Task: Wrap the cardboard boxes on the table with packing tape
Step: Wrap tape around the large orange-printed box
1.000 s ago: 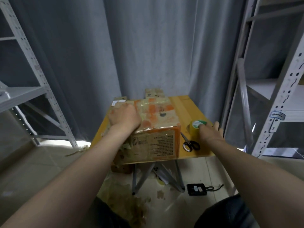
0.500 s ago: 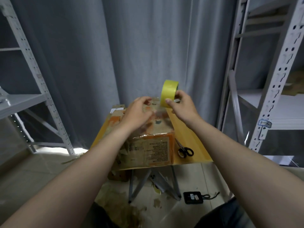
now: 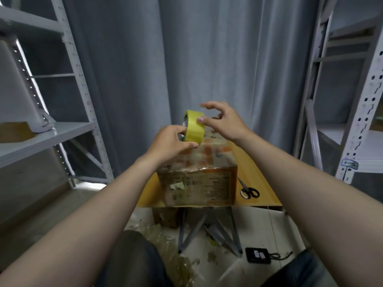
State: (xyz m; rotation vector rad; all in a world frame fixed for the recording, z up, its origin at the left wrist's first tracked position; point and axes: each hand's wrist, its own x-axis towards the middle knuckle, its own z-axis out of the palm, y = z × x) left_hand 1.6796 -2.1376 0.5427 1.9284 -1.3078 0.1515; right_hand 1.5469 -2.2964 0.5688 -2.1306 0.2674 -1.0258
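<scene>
A cardboard box (image 3: 204, 183) with orange print and old clear tape on it sits on the small wooden table (image 3: 256, 177). Above its far left part I hold a yellow roll of packing tape (image 3: 194, 129) upright. My left hand (image 3: 171, 141) grips the roll from the left, thumb under it and fingers in its core. My right hand (image 3: 222, 121) touches the roll's top edge with the thumb, its other fingers spread apart above the box.
Black-handled scissors (image 3: 248, 190) lie on the table right of the box. Grey metal shelving stands at left (image 3: 80, 83) and right (image 3: 360, 112), a grey curtain behind. A black device (image 3: 258, 255) with a cable and tape scraps lie on the floor under the table.
My right hand lifted the roll from the table's right side to above the box. My left hand left the box top and took the roll; my right hand's fingers have spread.
</scene>
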